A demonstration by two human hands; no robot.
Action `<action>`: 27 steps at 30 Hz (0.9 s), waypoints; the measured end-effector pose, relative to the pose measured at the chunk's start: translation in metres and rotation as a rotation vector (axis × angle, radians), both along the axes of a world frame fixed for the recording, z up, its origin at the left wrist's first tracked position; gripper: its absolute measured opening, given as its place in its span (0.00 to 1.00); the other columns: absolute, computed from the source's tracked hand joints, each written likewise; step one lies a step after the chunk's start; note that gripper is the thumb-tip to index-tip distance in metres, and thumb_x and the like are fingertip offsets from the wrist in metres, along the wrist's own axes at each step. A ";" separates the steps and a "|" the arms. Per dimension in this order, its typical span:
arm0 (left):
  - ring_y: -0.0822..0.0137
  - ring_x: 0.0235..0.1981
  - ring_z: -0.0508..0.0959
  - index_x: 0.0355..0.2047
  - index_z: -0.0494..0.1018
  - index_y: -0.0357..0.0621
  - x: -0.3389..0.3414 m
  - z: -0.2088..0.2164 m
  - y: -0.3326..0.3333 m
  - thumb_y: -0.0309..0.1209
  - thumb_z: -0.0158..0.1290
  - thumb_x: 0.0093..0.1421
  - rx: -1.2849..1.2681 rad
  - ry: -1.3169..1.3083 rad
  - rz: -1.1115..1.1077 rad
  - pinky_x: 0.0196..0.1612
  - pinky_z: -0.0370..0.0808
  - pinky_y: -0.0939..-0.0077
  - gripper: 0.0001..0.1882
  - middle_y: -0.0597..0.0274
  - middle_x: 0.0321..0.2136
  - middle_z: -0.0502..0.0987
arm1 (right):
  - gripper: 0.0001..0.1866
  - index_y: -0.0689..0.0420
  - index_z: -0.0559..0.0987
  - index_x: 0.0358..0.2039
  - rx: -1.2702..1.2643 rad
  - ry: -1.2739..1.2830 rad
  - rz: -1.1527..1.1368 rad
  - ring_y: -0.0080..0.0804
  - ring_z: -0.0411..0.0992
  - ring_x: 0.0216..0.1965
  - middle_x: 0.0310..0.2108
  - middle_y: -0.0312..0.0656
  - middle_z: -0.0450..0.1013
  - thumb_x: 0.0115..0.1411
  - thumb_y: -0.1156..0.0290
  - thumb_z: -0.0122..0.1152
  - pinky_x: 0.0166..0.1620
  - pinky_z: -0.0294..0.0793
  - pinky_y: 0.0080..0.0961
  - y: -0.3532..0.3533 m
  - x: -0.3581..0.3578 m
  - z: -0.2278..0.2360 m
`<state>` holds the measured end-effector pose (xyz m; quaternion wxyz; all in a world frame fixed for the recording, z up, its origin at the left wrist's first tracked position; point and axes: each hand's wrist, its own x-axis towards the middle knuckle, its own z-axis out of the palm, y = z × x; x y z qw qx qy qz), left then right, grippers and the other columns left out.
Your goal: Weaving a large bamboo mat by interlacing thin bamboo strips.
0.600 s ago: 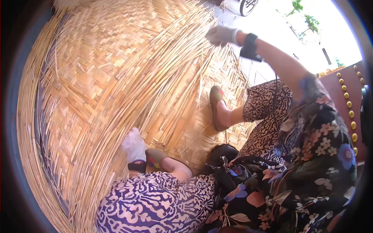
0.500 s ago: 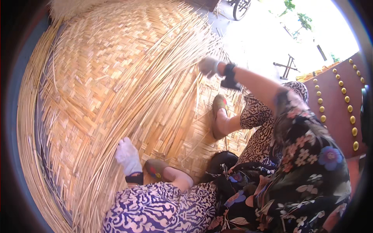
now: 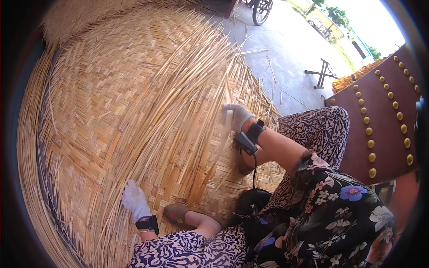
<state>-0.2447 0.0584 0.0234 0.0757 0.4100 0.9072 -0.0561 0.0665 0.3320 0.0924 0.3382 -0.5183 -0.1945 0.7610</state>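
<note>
A large woven reed mat [image 3: 96, 107] spreads before me, with many loose split-reed strips [image 3: 167, 105] lying across it lengthwise. At the lower left, my left hand [image 3: 135, 200] in a white glove is closed on the strips, its fingertips curled down out of sight. My right hand [image 3: 238, 117], in a pale glove and to the right of the strips, is closed around a reed strip [image 3: 209, 175] that slants down toward me, smeared by motion. Both wrists wear black straps with small boxes.
My shoe [image 3: 176, 215] presses on the mat near my left hand. A long bundle of reeds [image 3: 27, 147] runs along the left edge. At the right stand a brown studded door [image 3: 357, 147] and a dark folding stand [image 3: 321, 73]. A wheel [image 3: 262, 11] shows at the back.
My right hand has come down and nearer, with a strip now visible in it. My left hand shows slightly lower and left as the view shifts.
</note>
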 end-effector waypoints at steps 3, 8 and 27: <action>0.57 0.31 0.78 0.32 0.67 0.51 -0.005 -0.005 0.007 0.34 0.51 0.53 0.020 -0.036 -0.011 0.30 0.76 0.62 0.06 0.58 0.30 0.75 | 0.04 0.57 0.71 0.30 0.309 0.364 -0.008 0.23 0.68 0.23 0.25 0.34 0.68 0.57 0.71 0.54 0.30 0.72 0.24 0.016 0.018 0.064; 0.58 0.33 0.77 0.35 0.67 0.52 -0.006 0.003 0.006 0.36 0.54 0.51 0.058 -0.049 -0.058 0.32 0.75 0.62 0.11 0.59 0.32 0.74 | 0.16 0.59 0.69 0.43 0.551 -0.094 -0.057 0.26 0.69 0.30 0.30 0.36 0.68 0.59 0.62 0.54 0.34 0.75 0.24 0.050 0.028 0.122; 0.53 0.45 0.73 0.48 0.67 0.39 0.010 0.038 -0.034 0.39 0.61 0.46 0.338 -0.576 -0.027 0.46 0.68 0.66 0.30 0.47 0.41 0.74 | 0.29 0.59 0.66 0.53 1.038 -0.967 0.987 0.26 0.72 0.39 0.43 0.42 0.71 0.60 0.51 0.49 0.37 0.76 0.25 0.052 0.049 0.386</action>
